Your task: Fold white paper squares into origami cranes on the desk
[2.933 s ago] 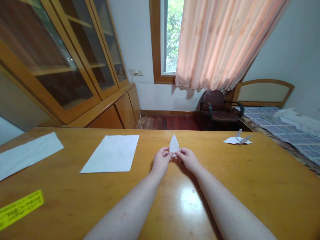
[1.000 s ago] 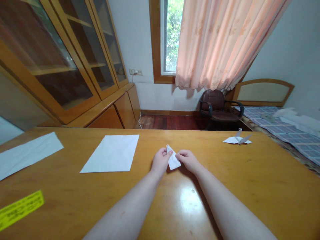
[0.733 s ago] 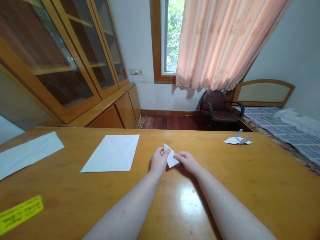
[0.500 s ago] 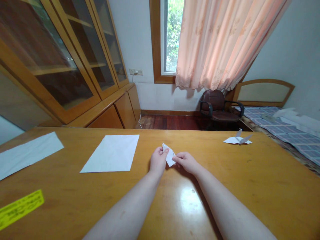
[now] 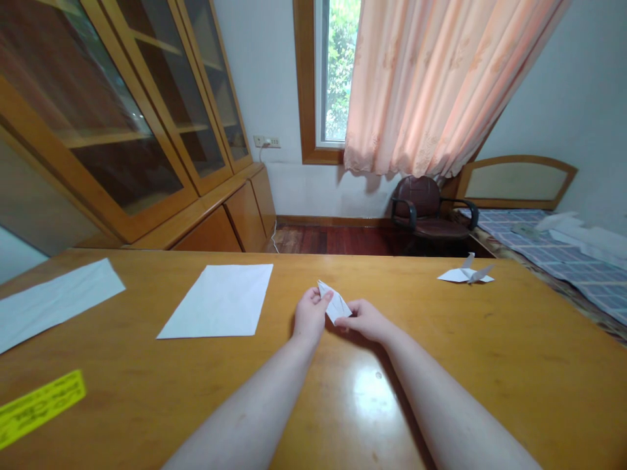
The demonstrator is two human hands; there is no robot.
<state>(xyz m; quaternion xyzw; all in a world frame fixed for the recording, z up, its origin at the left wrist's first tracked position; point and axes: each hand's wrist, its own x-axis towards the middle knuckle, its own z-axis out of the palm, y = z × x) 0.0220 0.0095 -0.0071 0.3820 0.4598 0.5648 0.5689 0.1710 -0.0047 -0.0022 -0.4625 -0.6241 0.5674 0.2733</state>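
- Landmark for all places: the flat white sheet (image 5: 220, 301) lying on the wooden desk (image 5: 196, 405).
- Left arm: comes in from the near edge, below and right of the sheet, slanting away and rightward. Left hand (image 5: 310, 318) sits just right of the sheet, back of the hand toward the camera, fingers curled inward.
- Left grip: closed down to a pinch on the folded paper (image 5: 337, 307); thumb flat on its upper face, the fingers bent behind its left edge, partly hidden.
- Right arm: enters from the near right, farther from the sheet, slanting away and leftward. Right hand (image 5: 368, 321) is right of the sheet, beyond the left hand, thumb reaching toward it.
- Right grip: nearly closed, thumb over the lower corner of the folded paper, fingers tucked beneath; how firmly it presses cannot be told.
- Folded paper: right of the sheet, between the two hands, small, white, creased; its pointed tip aims away and toward the sheet. Whether its underside touches the desk cannot be made out.
- Paper crane (image 5: 463, 275): on the desk, well to the right of the sheet, wings spread.
- Second white paper (image 5: 59, 301): left of the sheet, apart from it.
- Yellow label (image 5: 42, 408): nearer the camera, left of the sheet.
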